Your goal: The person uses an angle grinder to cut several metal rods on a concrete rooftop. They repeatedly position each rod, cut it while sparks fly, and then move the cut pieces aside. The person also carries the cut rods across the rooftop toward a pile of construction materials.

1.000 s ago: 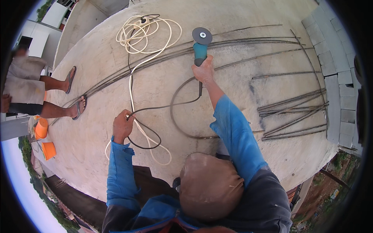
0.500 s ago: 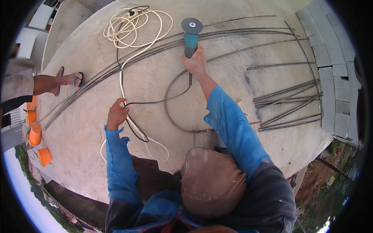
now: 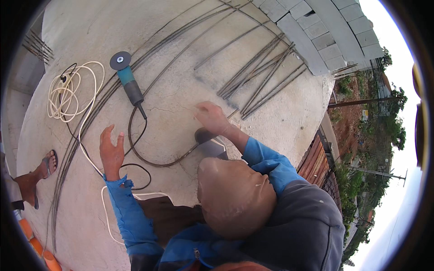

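Note:
An angle grinder (image 3: 127,80) with a teal body and a grey disc lies on the concrete slab (image 3: 172,40), untouched. Its black cord (image 3: 149,160) loops across the slab between my hands. My left hand (image 3: 111,151) hovers open over the slab beside a white extension cable (image 3: 68,97). My right hand (image 3: 211,117) is open and blurred, fingers spread, near the short steel rebars (image 3: 262,79). It holds nothing.
Long rebars (image 3: 72,149) curve along the slab's left side. Grey blocks (image 3: 316,31) line the far edge. Another person's sandalled foot (image 3: 43,169) stands at the left, with an orange thing (image 3: 31,239) below it. The slab drops off on the right toward trees.
My right hand has let go of the grinder, which now lies on the slab, and has moved right toward the short rebars. My left hand has released the cable. The view has swung right.

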The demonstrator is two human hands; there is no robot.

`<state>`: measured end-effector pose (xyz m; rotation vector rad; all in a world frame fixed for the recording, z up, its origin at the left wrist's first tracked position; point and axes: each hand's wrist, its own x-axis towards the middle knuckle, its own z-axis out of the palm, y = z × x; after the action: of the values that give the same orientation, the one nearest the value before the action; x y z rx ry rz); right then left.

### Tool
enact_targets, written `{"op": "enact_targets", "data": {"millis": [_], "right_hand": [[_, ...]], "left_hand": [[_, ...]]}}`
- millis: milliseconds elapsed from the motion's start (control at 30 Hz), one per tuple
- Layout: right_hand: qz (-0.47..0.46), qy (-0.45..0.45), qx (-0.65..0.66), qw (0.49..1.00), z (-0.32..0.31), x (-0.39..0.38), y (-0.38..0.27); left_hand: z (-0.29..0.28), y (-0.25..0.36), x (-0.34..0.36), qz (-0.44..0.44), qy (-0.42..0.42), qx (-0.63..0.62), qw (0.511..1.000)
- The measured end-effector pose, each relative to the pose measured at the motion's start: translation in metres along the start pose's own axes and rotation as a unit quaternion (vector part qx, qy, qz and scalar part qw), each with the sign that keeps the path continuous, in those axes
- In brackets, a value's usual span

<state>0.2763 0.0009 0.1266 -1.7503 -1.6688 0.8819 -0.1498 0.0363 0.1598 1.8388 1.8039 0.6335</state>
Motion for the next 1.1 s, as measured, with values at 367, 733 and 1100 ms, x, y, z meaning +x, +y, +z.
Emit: {"op": "enact_targets", "data": {"millis": [367, 733, 1100], "right_hand": [[0.291, 0.026, -0.114, 0.95, -0.159, -0.143, 0.114], [0.491, 0.311, 0.16, 0.798, -0.222, -0.074, 0.286], [0.546, 0.256, 0.008, 0.798, -0.197, 0.031, 0.24]], "left_hand": [[0.094, 0.138, 0.014, 0.103, -0.384, -0.064, 0.915], [0.119, 0.127, 0.014, 0.039, -0.335, -0.073, 0.939], [0.17, 0.166, 0.019, 0.057, -0.247, -0.087, 0.963]]}}
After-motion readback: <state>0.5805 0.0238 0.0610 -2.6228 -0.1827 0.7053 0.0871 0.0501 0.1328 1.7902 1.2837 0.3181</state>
